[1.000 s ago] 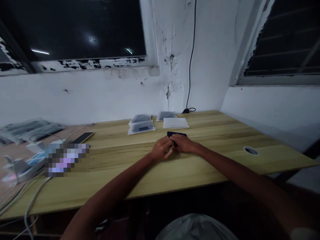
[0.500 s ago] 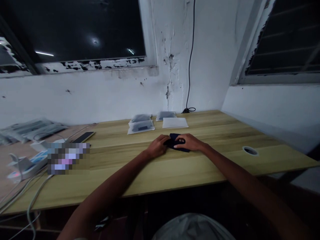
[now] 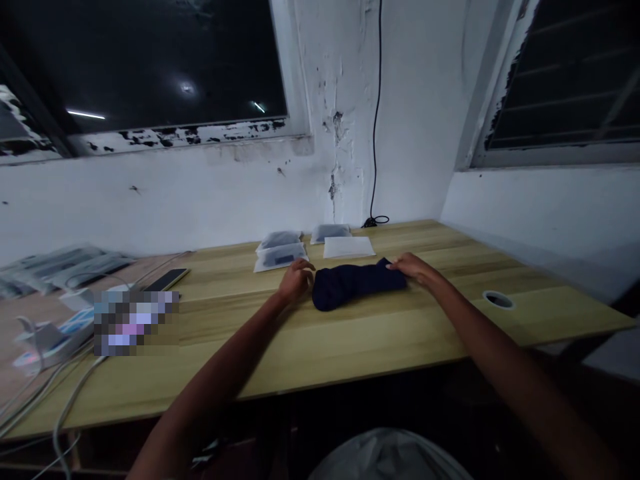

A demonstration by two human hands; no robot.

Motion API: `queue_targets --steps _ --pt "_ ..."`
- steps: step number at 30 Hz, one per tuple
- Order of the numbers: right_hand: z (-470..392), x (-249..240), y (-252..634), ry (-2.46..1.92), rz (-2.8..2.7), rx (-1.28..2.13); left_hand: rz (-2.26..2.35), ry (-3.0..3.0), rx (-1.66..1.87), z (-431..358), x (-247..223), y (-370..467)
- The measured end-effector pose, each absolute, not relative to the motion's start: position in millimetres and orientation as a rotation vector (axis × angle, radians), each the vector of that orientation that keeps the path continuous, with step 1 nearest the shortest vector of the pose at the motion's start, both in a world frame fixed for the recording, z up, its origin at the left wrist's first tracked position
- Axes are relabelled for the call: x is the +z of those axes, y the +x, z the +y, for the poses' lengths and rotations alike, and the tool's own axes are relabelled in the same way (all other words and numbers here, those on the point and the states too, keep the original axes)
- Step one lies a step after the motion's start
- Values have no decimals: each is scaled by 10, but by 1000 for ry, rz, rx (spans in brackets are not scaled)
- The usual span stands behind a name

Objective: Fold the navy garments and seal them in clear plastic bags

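Observation:
A dark navy sock [image 3: 357, 281] lies stretched out sideways on the wooden table in front of me, its rounded toe to the left and its cuff to the right. My right hand [image 3: 411, 267] pinches the cuff end between thumb and fingers. At the toe end, my left hand [image 3: 296, 281] rests just beside the fabric, fingers loosely bent and apart. Whether its fingertips touch the sock, I cannot tell.
Behind the sock lie a white packet [image 3: 349, 247] and several frosted bags [image 3: 281, 256] with dark contents. A phone [image 3: 167, 279], a power strip [image 3: 63, 340] and cables are on the left, near more bags [image 3: 65, 267]. A round cable hole [image 3: 499, 300] is at right.
The bunched sock has been spread out flat and lengthwise. My hands have moved apart, the left toward the left and the right toward the right with the cuff.

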State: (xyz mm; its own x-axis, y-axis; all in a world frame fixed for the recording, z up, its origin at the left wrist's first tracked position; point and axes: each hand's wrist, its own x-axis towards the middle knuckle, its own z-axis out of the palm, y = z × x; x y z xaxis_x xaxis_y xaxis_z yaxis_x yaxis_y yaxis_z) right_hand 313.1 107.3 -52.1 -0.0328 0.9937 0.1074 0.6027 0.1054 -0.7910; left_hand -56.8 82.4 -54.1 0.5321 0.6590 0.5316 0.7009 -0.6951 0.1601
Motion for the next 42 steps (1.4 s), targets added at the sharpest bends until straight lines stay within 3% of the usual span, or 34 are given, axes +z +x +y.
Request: queue_targets --steps 7,12,14,18,22,26,30,33,38,42 --pt "1104 -645 3159 -1649 -1851 691 -1298 -2675 -1073 550 -496 -305" --pt "1180 -726 3144 -1603 -1923 653 -985 -3025 -643 302 -563 31" --pt "1217 -737 3181 -1606 -1933 687 -1004 -3050 -634 324 -603 38" --pt "1284 -731 3275 -1626 -1875 750 -1364 -2819 -1177 499 -601 -126" --pt "1291 -715 3350 -1750 -1767 707 -1997 -1985 -1993 705 -570 -363" --pt "1240 -702 3349 -1692 -1816 790 -2406 -1663 -2330 804 -618 -447" --pt "1199 -687 3257 -1730 -1856 613 -2368 -1884 -2045 782 -645 -362" --pt "1187 -671 3175 -1743 -1877 543 -2019 -1981 -1820 721 -586 -246" --pt "1183 -664 3128 -1714 -1869 654 -1325 -2297 -1779 494 -433 99" --pt "1189 -680 3156 -1685 -1861 691 -1021 -2585 -1448 299 -352 257"
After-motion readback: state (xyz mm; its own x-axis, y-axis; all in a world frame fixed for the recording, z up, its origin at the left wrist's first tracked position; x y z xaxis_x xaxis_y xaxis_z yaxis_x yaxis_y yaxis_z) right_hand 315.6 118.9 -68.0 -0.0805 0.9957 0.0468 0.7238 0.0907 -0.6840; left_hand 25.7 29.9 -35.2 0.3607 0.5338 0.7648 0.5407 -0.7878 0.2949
